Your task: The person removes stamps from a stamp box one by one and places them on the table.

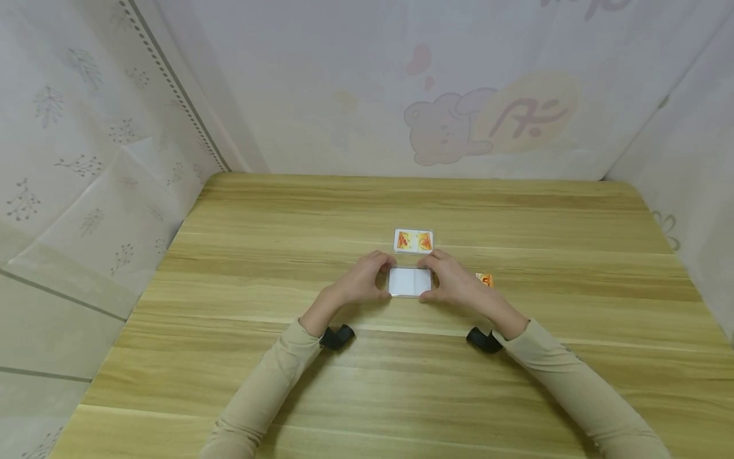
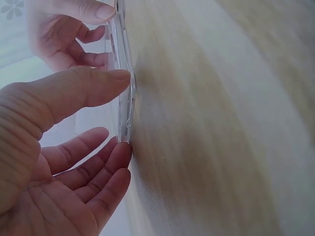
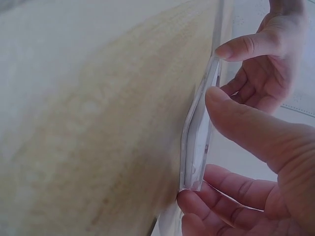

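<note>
A flat, clear plastic case [image 1: 410,282] with a white face up lies between the two hands near the middle of the table. At its left end the left hand [image 1: 365,278] pinches it, thumb at the near corner and fingers at the far one. The right hand [image 1: 453,280] grips the right end in the same manner. Seen edge-on in the left wrist view, the case [image 2: 123,93] has clear layered edges close to the wood. In the right wrist view a thumb presses against the near long edge of the case [image 3: 196,142].
Just beyond the hands lies a second clear case [image 1: 413,241] with orange and yellow prints. A small orange printed piece [image 1: 485,279] sits partly hidden behind the right forearm. Patterned cloth [image 1: 321,95] hangs behind the wooden table [image 1: 287,210] and at its sides.
</note>
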Available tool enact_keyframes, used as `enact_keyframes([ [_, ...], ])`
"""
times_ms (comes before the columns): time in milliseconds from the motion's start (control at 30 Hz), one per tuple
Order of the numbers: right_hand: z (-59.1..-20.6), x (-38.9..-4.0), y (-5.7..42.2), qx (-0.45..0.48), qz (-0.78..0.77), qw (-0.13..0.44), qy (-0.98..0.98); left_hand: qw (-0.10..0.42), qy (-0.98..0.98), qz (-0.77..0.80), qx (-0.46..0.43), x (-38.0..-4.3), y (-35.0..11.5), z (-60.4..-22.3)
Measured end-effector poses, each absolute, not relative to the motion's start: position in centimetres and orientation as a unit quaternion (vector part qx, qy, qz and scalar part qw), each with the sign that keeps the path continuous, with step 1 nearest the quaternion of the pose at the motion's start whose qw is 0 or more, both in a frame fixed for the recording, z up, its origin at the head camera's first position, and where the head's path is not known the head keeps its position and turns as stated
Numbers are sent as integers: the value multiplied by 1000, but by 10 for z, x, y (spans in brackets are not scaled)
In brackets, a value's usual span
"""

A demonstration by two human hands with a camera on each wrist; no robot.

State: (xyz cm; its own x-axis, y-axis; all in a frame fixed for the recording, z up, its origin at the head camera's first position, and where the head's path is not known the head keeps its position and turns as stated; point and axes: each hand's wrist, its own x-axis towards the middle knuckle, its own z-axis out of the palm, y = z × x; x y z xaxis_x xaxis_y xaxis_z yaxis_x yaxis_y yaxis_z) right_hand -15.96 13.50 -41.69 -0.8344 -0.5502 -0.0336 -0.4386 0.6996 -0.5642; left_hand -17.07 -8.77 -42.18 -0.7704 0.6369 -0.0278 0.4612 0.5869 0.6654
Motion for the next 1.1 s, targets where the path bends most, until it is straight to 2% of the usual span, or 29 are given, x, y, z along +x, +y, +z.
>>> enact_keyframes([
  [433, -412, -162, 134, -257, -263, 118, 922, 126, 881, 331, 314, -171, -87, -421],
  [1100, -416, -161, 136, -281, -244, 102, 923, 118, 889, 302, 323, -173, -84, -419],
])
